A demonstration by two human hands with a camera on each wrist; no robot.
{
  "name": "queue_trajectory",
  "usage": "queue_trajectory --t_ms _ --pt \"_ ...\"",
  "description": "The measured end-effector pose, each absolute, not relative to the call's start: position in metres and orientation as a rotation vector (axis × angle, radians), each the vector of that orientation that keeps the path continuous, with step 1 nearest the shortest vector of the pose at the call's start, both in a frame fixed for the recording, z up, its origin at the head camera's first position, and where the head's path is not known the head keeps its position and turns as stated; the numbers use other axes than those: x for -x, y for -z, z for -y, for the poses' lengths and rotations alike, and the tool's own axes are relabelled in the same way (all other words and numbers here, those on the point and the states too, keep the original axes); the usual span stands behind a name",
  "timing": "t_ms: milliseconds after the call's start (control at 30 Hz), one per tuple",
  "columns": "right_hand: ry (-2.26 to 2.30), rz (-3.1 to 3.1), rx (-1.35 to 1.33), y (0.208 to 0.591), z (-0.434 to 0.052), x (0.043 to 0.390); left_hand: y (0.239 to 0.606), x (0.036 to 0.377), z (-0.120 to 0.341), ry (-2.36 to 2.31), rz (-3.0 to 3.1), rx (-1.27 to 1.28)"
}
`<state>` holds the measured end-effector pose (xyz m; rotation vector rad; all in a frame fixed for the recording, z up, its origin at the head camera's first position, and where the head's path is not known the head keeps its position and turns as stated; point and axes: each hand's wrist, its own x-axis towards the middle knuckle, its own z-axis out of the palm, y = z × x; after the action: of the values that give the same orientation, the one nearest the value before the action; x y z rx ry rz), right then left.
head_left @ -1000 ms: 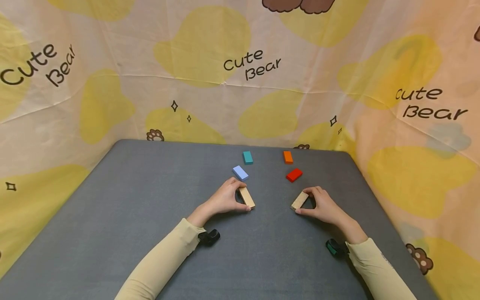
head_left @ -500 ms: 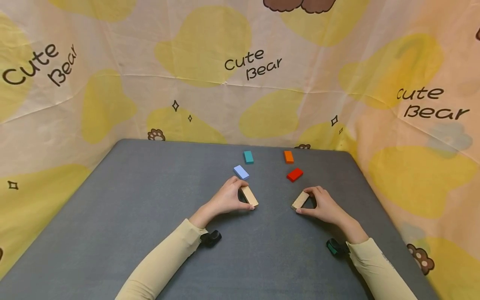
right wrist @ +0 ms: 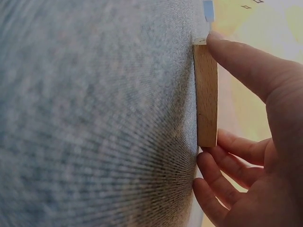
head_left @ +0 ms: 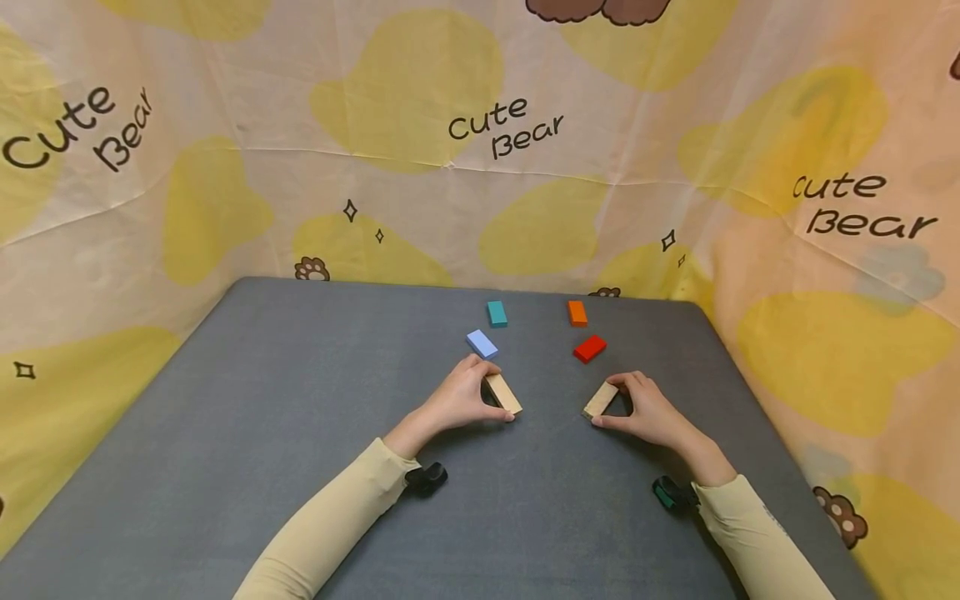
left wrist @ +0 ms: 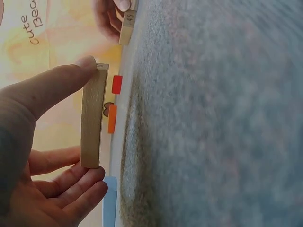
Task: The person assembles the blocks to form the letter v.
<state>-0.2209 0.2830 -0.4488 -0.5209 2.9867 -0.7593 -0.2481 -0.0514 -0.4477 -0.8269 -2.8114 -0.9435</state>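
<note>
In the head view my left hand (head_left: 457, 396) pinches a plain wooden block (head_left: 503, 394) by its two ends, thumb at the near end and fingers at the far end. The left wrist view shows this block (left wrist: 93, 116) a little off the table, its shadow beside it. To the right, my right hand (head_left: 648, 410) grips a second wooden block (head_left: 600, 400) the same way. That block (right wrist: 207, 97) lies against the table surface in the right wrist view. The end of the right-hand block (left wrist: 128, 26) bears dark printed marks. A gap separates the two blocks.
Beyond the hands lie a light blue block (head_left: 482, 344), a teal block (head_left: 497, 314), a red block (head_left: 590, 348) and an orange block (head_left: 577, 313). The grey table (head_left: 337, 358) meets a patterned cloth (head_left: 420, 225) at its back edge.
My left hand has moved slightly to the right with its wooden block, narrowing the gap between the two wooden blocks. The right hand and its block have stayed in place.
</note>
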Motion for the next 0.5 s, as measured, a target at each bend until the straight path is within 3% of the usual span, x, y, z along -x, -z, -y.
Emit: queue_trajectory --t_ms 500 --pt "0.737 -2.992 0.510 0.4493 -0.2836 0.2232 0.4505 0.2446 0.0422 0.932 2.781 0.881"
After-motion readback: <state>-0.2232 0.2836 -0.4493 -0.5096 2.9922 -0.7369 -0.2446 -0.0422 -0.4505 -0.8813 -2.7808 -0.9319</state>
